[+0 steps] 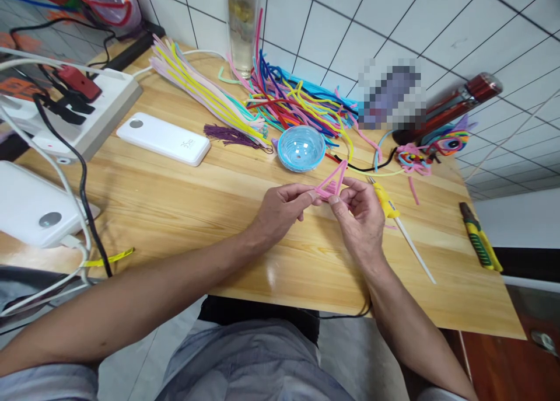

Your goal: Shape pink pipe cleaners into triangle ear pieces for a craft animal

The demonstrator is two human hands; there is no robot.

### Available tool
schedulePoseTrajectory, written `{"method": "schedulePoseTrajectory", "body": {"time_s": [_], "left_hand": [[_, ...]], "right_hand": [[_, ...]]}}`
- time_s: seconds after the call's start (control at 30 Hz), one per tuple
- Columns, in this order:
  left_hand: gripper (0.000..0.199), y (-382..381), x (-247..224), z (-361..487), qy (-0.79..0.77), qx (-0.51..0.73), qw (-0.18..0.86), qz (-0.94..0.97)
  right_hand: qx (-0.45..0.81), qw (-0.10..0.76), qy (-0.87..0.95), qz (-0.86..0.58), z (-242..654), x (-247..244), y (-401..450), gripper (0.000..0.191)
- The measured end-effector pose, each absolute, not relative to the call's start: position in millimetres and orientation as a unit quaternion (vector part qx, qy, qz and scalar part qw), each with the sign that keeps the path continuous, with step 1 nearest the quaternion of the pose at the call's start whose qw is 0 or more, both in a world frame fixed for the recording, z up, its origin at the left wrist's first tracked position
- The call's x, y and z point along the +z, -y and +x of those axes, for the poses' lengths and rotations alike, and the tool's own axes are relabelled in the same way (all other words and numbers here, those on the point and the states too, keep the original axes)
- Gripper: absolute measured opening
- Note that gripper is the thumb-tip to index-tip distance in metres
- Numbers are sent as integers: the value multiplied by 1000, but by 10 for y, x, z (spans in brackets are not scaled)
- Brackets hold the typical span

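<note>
Left hand (pixel 280 213) is pinching pink triangle (pixel 331 188) by its left corner, above table (pixel 210 205) near blue bowl (pixel 301 149); probably handling light, soft, bendy, edges suiting gentle hold; right hand (pixel 363 221) is pinching lower right side.

The left hand (pixel 286 211) is on the near side of the blue bowl (pixel 301 147), thumb and forefinger pinched. The right hand (pixel 361 217), nearer than the bowl and to its right, presses its thumb toward curled fingers. The left forearm (pixel 175 281) and right forearm (pixel 405 307), bare, slant inward toward the bowl.
</note>
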State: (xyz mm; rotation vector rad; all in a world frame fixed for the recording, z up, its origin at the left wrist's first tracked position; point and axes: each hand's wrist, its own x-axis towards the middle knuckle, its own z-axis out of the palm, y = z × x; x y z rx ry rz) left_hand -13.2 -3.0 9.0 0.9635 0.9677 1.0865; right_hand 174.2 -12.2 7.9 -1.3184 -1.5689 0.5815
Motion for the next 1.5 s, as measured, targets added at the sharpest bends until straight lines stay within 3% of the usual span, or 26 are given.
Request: {"method": "schedulePoseTrajectory", "body": {"time_s": [1.5], "left_hand": [[30,9,67,-140,-423,455,622,476]], "right_hand": [[230,433,657,-573,1764,103,158,22]]}}
